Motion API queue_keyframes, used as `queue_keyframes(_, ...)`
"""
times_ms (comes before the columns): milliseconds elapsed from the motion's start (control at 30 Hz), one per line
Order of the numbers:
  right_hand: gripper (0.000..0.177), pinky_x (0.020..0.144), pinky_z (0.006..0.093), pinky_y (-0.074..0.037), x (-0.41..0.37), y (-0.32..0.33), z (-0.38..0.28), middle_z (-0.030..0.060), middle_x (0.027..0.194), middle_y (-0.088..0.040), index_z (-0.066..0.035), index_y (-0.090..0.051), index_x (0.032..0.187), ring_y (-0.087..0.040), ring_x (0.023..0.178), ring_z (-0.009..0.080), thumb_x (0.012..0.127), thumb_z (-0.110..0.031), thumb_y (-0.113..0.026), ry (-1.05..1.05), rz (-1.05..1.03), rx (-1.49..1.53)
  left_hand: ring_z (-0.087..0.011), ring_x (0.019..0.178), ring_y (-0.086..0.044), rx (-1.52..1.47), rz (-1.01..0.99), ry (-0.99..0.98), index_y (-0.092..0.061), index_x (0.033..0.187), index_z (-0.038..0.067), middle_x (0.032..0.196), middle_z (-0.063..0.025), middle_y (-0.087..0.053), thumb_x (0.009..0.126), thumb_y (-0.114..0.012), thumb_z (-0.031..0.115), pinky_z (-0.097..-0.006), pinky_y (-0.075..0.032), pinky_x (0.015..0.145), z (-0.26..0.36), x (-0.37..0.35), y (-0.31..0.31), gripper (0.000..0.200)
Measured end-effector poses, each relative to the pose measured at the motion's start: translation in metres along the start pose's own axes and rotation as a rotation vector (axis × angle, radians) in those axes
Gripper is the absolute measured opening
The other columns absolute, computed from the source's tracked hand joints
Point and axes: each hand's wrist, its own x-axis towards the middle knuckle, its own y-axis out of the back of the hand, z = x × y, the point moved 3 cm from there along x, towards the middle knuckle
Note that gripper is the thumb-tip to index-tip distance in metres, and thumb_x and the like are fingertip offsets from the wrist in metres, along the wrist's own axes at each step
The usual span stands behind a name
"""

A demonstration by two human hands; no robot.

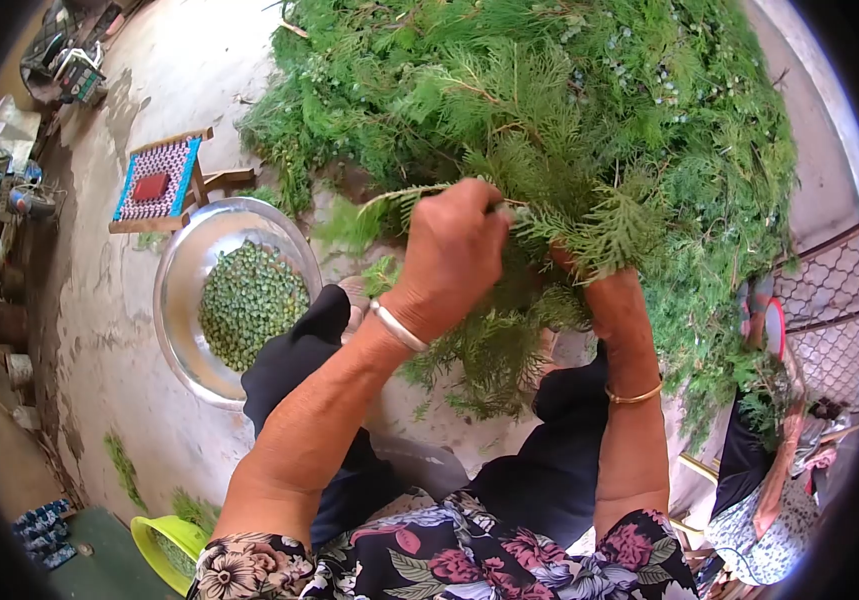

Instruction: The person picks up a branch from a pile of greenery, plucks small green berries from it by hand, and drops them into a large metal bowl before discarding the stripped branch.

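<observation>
My left hand (454, 245) is closed in a fist on the stem of a leafy evergreen branch (614, 235), with a thin bare twig end sticking out to its left. Close beside it, my right hand (577, 264) grips the same branch from below, its fingers largely covered by the flat green sprays. Both hands are raised between my knees, in front of a big heap of cut evergreen branches (399, 110). Left of my knee stands a wide metal bowl (177, 330) with many small green berry-like cones (249, 305) in it.
A low woven stool (162, 180) with a red object (150, 186) on it stands beyond the bowl. A yellow-green basin (154, 555) sits at lower left. On the right, another person's arm (787, 440) shows near a wire-mesh panel (829, 305). Buckets and clutter line the left wall.
</observation>
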Motion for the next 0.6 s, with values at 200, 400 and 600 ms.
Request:
queue_keyframes(200, 0.023, 0.073, 0.0352, -0.051, -0.008, 0.006, 0.009, 0.0082, 0.094, -0.066, -0.005, -0.063, 0.103, -0.064, 0.083, 0.0243, 0.08, -0.008, -0.065, 0.184, 0.33, 0.082, -0.0055, 0.047, -0.039, -1.555, 0.094, 0.843, -0.059, 0.09, -0.003, 0.077, -0.0097, -0.057, 0.092, -0.05, 0.014, -0.0211, -0.03, 0.037, -0.045, 0.015, 0.038, 0.019)
queue_keyframes(400, 0.054, 0.08, 0.0376, -0.048, 0.002, -0.011, 0.027, 0.0147, 0.106, -0.063, -0.019, -0.054, 0.126, -0.06, 0.095, 0.0327, 0.075, 0.0, -0.053, -0.193, 0.159, 1.028, -0.006, 0.048, -0.038, -1.656, -0.025, 0.74, -0.057, 0.094, -0.003, 0.083, -0.0171, -0.061, 0.088, -0.05, 0.015, -0.0189, -0.031, 0.037, -0.035, 0.018, 0.055, 0.02)
queue_keyframes(600, 0.024, 0.072, 0.0359, -0.049, -0.001, 0.012, 0.012, 0.0108, 0.087, -0.066, -0.001, -0.064, 0.096, -0.062, 0.08, 0.0206, 0.084, -0.022, -0.065, -0.119, 0.351, 0.635, -0.0016, 0.045, -0.037, -1.281, -0.192, 0.802, -0.063, 0.087, -0.002, 0.07, -0.0086, -0.062, 0.086, -0.062, 0.011, -0.0162, -0.027, 0.037, -0.01, 0.008, 0.05, 0.013)
